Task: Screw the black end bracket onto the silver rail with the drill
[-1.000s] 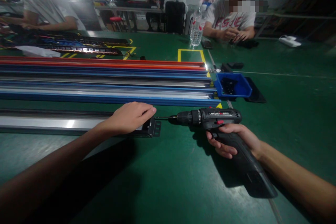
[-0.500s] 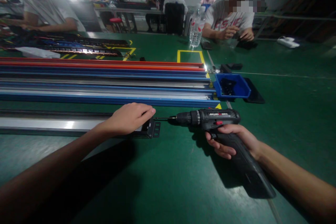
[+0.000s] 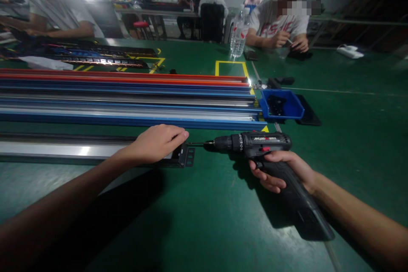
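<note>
A black cordless drill point(image 3: 266, 141) lies in the grip of my right hand point(image 3: 291, 170), its handle slanting toward the lower right. From its chuck a long thin bit point(image 3: 200, 143) points left and reaches the end of a grey metal profile point(image 3: 79, 149). A black slotted end bracket point(image 3: 188, 157) sits on that end. My left hand point(image 3: 161, 143) is laid over the profile close to the bracket, holding it against the table; its thumb side is near the bit tip. The far fingers are partly hidden, and the exact contact of the bit is too small to see.
Behind the profile lie several long blue and red rails point(image 3: 127, 112). A blue bin point(image 3: 283, 104) with small black parts stands at their right end. Water bottles point(image 3: 237, 36) stand farther back. Across the green table point(image 3: 223, 221) co-workers sit at cables and small parts.
My hands, the drill and the profile hold almost the same place. Across the table, the co-workers' hands have shifted slightly; the one at right now shows a thin pale stick-like thing.
</note>
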{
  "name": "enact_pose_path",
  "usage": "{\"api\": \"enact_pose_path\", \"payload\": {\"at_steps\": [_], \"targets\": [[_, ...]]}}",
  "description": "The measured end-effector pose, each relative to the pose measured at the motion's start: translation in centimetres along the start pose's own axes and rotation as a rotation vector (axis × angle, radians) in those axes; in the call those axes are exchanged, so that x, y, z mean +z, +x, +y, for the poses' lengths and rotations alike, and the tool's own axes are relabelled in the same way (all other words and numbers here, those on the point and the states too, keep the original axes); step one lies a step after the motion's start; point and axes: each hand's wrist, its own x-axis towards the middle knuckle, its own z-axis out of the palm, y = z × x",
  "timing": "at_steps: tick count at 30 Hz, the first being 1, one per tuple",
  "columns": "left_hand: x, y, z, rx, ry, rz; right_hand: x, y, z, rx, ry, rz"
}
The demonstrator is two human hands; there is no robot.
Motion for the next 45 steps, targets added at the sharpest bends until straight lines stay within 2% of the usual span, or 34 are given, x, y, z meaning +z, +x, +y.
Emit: {"api": "enact_pose_path", "payload": {"at_steps": [20,45], "targets": [[0.13,0.16,-0.30,-0.003,0.018,-0.002,-0.17,-0.04,-0.04,0.015,0.014,0.021],[0.02,-0.02,-0.04,-0.023,0.004,-0.003,-0.46,0.07,0.01,0.007,0.034,-0.031]]}}
